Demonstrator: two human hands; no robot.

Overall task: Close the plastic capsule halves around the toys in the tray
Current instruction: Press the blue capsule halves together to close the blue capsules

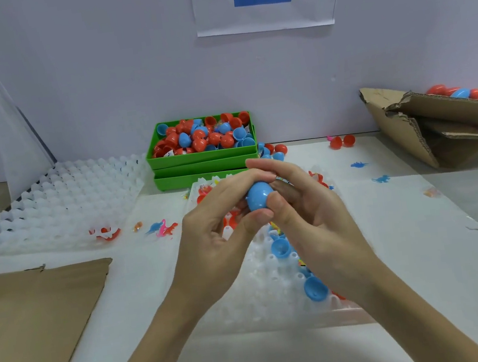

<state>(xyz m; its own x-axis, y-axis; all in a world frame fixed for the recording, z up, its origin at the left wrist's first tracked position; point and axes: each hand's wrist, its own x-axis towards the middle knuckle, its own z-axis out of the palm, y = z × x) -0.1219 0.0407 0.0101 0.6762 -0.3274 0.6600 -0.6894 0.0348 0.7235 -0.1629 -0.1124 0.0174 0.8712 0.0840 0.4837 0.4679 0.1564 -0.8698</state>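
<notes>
Capsule point(259, 195) upright, gripped by both hands.

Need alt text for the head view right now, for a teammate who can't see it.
Both hands, left hand and right hand, grip a blue capsule above a white cell tray holding open blue halves. Behind sit green bins heaped with red and blue halves; small toy dinosaurs lie loose on the table.
</notes>
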